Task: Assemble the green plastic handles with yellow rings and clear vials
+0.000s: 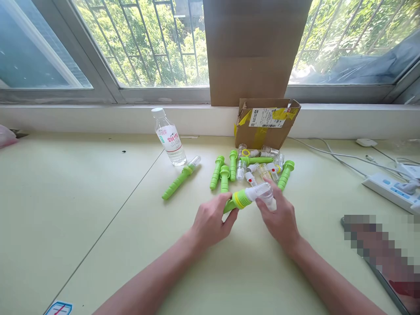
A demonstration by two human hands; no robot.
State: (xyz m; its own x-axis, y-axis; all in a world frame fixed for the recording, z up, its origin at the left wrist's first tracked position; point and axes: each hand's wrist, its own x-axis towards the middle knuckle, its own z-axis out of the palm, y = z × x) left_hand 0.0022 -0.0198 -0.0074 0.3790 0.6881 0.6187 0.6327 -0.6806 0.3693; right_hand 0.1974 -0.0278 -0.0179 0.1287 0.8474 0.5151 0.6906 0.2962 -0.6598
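My left hand [215, 217] is closed around a green plastic spike [242, 199] with a threaded collar and a yellow ring. From the collar a white part points to the right. At that end my right hand [280, 214] grips a clear plastic cap [264, 192], which looks to be around or against the white part; I cannot tell which. Just beyond both hands lie several more green spikes [216, 173], with clear caps [240, 169] and small white pieces with red dots [251, 178]. To the left, another green spike [177, 183] lies with a clear cap on its end.
A water bottle [170, 142] stands at the back left. Behind the loose parts sits an open cardboard box [265, 124], below a tall cardboard sheet [251, 52] against the window. At right are a white power strip [390, 190], cables and a partly blurred phone [377, 267].
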